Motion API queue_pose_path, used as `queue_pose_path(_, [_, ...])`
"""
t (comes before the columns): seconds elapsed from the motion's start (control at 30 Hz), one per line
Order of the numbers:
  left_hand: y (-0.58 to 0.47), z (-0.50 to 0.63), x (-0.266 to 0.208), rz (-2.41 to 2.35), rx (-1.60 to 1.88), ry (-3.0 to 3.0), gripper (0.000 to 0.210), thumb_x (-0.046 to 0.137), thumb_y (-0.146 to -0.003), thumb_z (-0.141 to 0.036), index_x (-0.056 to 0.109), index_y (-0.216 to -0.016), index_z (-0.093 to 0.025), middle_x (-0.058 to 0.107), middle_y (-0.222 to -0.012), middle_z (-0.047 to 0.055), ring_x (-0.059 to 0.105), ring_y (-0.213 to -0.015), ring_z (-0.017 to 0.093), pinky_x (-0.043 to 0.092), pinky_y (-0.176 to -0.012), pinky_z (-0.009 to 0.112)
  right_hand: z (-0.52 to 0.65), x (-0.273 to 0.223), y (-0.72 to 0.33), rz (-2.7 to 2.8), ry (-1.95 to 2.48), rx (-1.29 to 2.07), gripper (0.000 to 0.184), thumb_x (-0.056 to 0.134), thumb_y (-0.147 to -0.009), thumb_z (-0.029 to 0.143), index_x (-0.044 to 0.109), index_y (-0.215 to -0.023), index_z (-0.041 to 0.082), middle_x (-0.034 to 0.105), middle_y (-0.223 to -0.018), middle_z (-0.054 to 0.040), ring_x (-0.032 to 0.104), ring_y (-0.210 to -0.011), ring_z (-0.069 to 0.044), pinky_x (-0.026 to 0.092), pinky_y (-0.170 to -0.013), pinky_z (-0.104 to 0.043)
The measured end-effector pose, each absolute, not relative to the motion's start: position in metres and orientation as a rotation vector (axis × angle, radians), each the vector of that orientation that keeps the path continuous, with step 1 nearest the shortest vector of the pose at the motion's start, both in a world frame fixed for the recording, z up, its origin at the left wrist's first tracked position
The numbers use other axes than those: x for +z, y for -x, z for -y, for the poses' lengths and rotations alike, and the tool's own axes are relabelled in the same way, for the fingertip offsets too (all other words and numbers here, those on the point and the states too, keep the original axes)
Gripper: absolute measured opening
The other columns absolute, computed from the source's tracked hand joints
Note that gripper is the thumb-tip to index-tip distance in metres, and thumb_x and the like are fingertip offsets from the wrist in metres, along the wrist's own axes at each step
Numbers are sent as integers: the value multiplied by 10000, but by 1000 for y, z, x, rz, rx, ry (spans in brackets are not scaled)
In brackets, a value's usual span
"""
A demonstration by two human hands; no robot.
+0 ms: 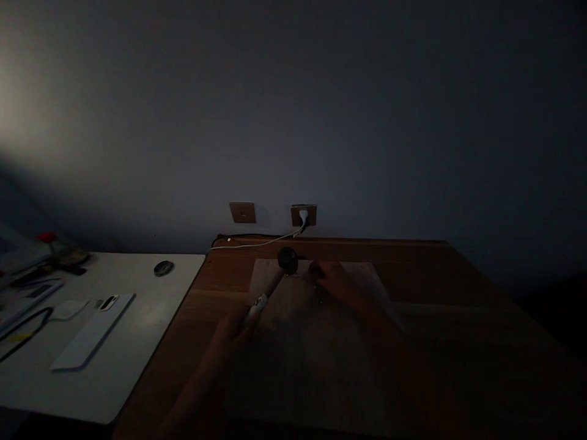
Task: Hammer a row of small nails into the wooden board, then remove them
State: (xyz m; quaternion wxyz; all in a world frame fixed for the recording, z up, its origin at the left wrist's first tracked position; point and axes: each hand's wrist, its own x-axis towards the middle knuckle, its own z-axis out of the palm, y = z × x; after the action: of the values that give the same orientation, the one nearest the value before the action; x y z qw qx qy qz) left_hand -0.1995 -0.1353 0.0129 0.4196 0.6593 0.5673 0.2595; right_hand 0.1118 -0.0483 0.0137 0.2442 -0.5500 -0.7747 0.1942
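Observation:
The scene is very dark. My left hand (233, 335) is wrapped round the handle of a mallet (275, 282) with a dark rounded head, a wooden shaft and a whitish wrap above my fingers. Its head is over the far part of a pale board (316, 354) on the wooden table. Just right of the head, my right hand (334, 278) is over the board with its fingers bent together. Whatever is at those fingertips is lost in shadow. Small shiny bits (296, 275) show below the mallet head, too dim to name.
The board rests on a wooden table (211, 305) against the wall. A white plug (303, 216) with a cable sits in a wall socket. On the white table (137, 324) at left are a roll of tape (164, 267), a pale flat panel (94, 336) with a phone-like thing, and assorted clutter.

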Motion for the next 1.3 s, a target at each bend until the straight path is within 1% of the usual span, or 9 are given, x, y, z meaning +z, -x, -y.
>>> queue_pose_path(0.1, [201,136,16,-1432,675,-1630,656,502,-864,-740,687,-1122,-167,739,-998,88,686,-954,284,546,-804,305,42,12,-115,2075,1496,521,294,579,-807,11,762,-979,164,773,-1054,-112,705,-986,-229,503,-899,-327])
queue_pose_path(0.17, [201,136,18,-1434,688,-1616,664,496,-867,-742,689,-1144,-171,742,-1015,92,685,-987,294,550,-825,316,40,9,-112,2067,1476,527,288,593,-787,4,774,-935,172,779,-1038,-108,710,-983,-232,501,-912,-328])
queue_pose_path(0.23, [203,137,17,-1421,679,-1610,688,494,-865,-753,685,-1172,-168,745,-1018,96,687,-987,293,552,-809,313,40,8,-107,2049,1459,534,293,596,-778,3,779,-919,184,784,-1006,-95,715,-961,-232,505,-901,-329])
queue_pose_path(0.4, [207,141,16,-1422,660,-1558,743,524,-814,-809,705,-1113,-153,756,-999,104,693,-907,285,544,-723,301,43,10,-100,1958,1420,549,291,622,-748,15,762,-946,177,780,-987,-85,712,-929,-233,523,-844,-329])
queue_pose_path(0.6, [205,143,21,-1442,653,-1522,775,506,-805,-833,713,-1102,-148,755,-988,100,692,-917,291,544,-755,310,41,10,-103,1853,1409,594,293,594,-760,35,754,-945,198,786,-974,-65,726,-901,-210,544,-840,-337])
queue_pose_path(0.7, [206,143,21,-1438,658,-1517,758,525,-801,-822,717,-1105,-155,758,-979,95,693,-915,294,544,-748,311,39,7,-105,1810,1414,618,248,602,-781,67,754,-931,192,791,-949,-66,735,-877,-204,555,-827,-332])
queue_pose_path(0.87, [205,146,23,-1421,666,-1475,725,537,-815,-795,723,-1085,-148,755,-969,101,689,-873,277,534,-686,288,40,1,-101,1799,1398,642,193,635,-798,120,760,-923,198,797,-960,-70,746,-895,-221,565,-848,-356])
queue_pose_path(1.07, [204,148,25,-1433,675,-1464,713,564,-806,-785,727,-1073,-144,754,-937,109,683,-849,272,511,-637,271,46,-4,-95,1852,1390,600,250,609,-796,93,766,-945,218,790,-1000,-67,734,-945,-238,554,-888,-384])
queue_pose_path(1.3, [204,150,21,-1430,686,-1438,717,560,-810,-788,715,-1085,-144,754,-965,108,684,-878,278,519,-663,278,47,-3,-96,1950,1416,547,240,595,-831,79,756,-955,207,782,-1014,-82,726,-957,-226,542,-907,-363])
